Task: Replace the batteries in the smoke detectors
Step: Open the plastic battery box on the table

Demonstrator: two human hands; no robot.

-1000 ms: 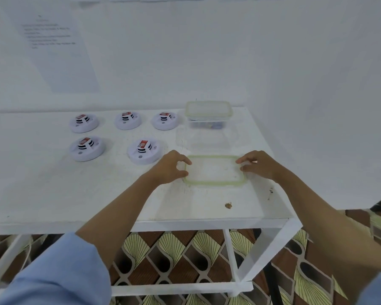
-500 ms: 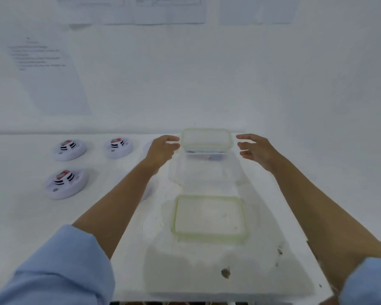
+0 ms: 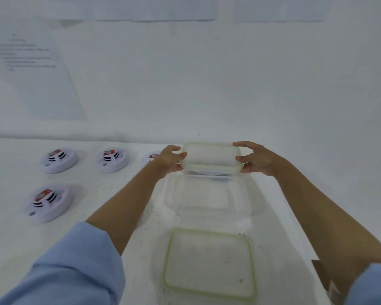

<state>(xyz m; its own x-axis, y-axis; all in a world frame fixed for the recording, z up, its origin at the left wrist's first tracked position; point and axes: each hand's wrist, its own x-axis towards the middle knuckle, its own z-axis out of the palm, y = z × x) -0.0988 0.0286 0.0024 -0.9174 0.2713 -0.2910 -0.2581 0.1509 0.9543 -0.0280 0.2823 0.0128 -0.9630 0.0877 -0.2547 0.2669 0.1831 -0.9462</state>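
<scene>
A clear lidded container (image 3: 210, 157) with a green-rimmed lid stands at the back of the white table (image 3: 119, 199); dark items show dimly through its wall. My left hand (image 3: 171, 159) grips its left end and my right hand (image 3: 254, 158) grips its right end, fingers curled over the lid's edges. Round white smoke detectors lie face down with red-topped batteries showing: one at the far left (image 3: 58, 160), one beside it (image 3: 112, 159), one nearer me (image 3: 47, 204), and one mostly hidden behind my left hand (image 3: 151, 157).
An open clear container (image 3: 207, 198) sits just in front of the lidded one. Its loose green-rimmed lid (image 3: 209, 264) lies flat near the table's front. Papers hang on the white wall behind. A brown box corner (image 3: 319, 274) shows at the right edge.
Both hands left the loose lid at the front, reached to the back and closed on the ends of the lidded container. The camera moved closer and tilted up.
</scene>
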